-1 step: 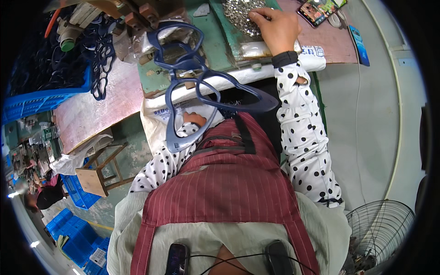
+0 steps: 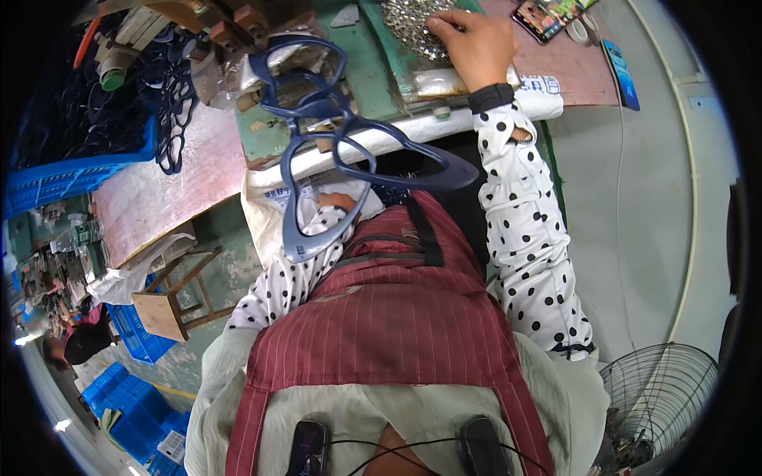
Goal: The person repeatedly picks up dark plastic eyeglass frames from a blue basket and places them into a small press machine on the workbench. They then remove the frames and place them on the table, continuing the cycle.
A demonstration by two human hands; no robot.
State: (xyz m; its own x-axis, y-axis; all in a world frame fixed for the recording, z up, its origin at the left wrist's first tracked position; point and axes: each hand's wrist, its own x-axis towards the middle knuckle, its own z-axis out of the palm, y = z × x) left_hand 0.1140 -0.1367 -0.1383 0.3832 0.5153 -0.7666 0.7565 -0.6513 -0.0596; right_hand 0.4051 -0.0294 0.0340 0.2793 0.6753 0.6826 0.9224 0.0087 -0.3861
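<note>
My right hand (image 2: 480,49) is at the edge of a heap of small shiny metal pieces (image 2: 413,28) on the green worktop, thumb and fingers pinched together; whatever is between the fingertips is too small to make out. Lower down, my left hand (image 2: 339,201) shows only in part, near the white sack (image 2: 266,210) below the table edge, its fingers hidden. Dark blue moulded plastic frames (image 2: 295,230), shaped like joined eyeglass fronts with open loops, stand in front of it. I cannot tell whether my left hand holds them.
A blue crate (image 2: 79,174) full of dark frames stands at the left, several hanging over its side. A phone (image 2: 540,20) and a blue packet (image 2: 621,75) lie at the far right. A wooden stool (image 2: 163,313) is lower left, a wire fan (image 2: 663,397) lower right.
The blue frames have shifted very slightly left and up in the view. Both hands keep nearly the same places.
</note>
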